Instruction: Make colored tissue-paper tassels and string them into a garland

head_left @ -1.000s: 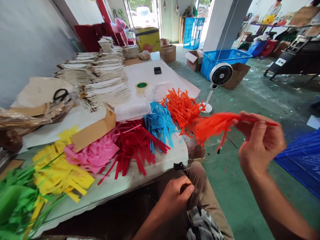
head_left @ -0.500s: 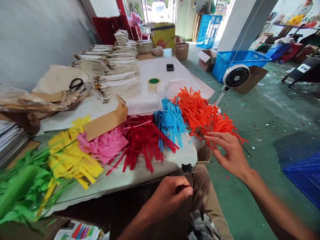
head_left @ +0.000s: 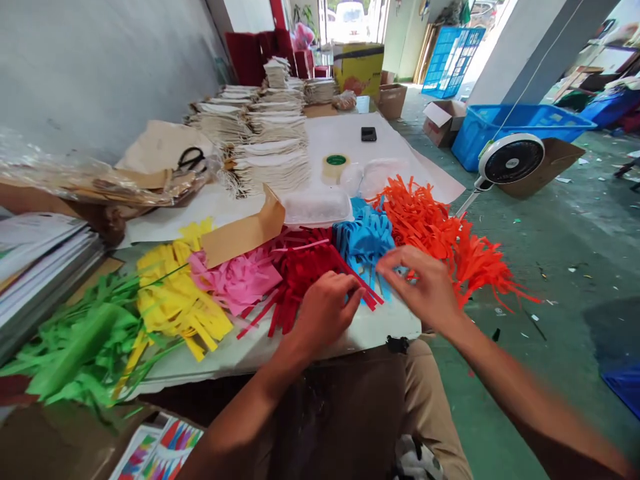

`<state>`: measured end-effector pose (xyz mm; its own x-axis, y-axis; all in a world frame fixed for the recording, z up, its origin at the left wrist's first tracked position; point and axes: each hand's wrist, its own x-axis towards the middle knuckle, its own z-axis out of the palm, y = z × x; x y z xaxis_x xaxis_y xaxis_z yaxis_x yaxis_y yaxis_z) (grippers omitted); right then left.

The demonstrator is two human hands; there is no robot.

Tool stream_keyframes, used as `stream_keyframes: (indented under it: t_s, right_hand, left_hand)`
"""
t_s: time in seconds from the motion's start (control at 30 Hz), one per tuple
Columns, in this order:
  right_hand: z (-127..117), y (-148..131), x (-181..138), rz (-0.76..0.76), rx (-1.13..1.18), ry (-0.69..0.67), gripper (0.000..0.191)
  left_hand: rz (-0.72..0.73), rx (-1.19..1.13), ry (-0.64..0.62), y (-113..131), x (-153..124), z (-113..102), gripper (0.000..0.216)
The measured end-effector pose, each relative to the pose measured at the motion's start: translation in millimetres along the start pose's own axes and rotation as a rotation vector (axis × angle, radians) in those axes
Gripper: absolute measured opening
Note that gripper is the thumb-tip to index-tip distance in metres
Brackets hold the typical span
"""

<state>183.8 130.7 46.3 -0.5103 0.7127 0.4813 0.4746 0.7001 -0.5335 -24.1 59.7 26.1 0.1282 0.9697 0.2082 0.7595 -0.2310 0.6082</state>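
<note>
Resting at the near table edge, the left hand point(head_left: 325, 310) lies loosely curled on the red paper strips point(head_left: 295, 267), gripping nothing visibly. The right hand point(head_left: 425, 287), fingers spread and open, touches the blue paper strips point(head_left: 363, 237) just beyond. Orange strips point(head_left: 440, 233) lie right; a tape roll point(head_left: 335, 167) and stacked bags point(head_left: 270, 157) farther back.

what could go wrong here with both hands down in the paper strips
The orange strips hang over the table edge and could slide to the floor. The left hand lies on the red strips and the right hand is beside the blue strips, so colours might get mixed or torn.
</note>
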Motion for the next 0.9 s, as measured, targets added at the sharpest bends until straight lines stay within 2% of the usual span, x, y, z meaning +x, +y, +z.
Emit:
stream_keyframes:
  t_s: [0.03, 0.07, 0.17, 0.27, 0.37, 0.57, 0.7, 0.8, 0.9]
  right_hand:
    - [13, 17, 16, -0.011, -0.211, -0.035, 0.026]
    - [25, 32, 28, -0.011, -0.282, -0.062, 0.023]
    - [50, 55, 48, -0.029, -0.370, -0.119, 0.023]
    - [59, 58, 50, -0.038, -0.404, -0.154, 0.021]
    - [59, 58, 48, -0.023, -0.394, -0.143, 0.024]
    - [52, 74, 50, 0.031, -0.230, -0.021, 0.014]
    - [45, 81, 53, 0.049, -0.060, 0.012, 0.015]
    - [40, 82, 53, 0.040, 0.036, 0.010, 0.015]
    - [38, 79, 52, 0.037, 0.088, 0.040, 0.014]
  left_hand:
    - [0.004, 0.053, 0.032, -6, 6, 0, 0.020]
    - [0.001, 0.090, 0.053, -11, 11, 0, 0.018]
    - [-0.021, 0.141, 0.079, -22, 22, -1, 0.014]
    - [-0.026, 0.146, 0.103, -28, 27, -2, 0.014]
    - [-0.024, 0.152, 0.136, -31, 30, -3, 0.014]
    - [-0.007, 0.156, 0.202, -36, 44, -3, 0.011]
    - [0.025, 0.152, 0.265, -40, 60, 0, 0.024]
    - [0.061, 0.145, 0.263, -44, 72, 4, 0.028]
    - [0.081, 0.180, 0.254, -47, 82, 7, 0.023]
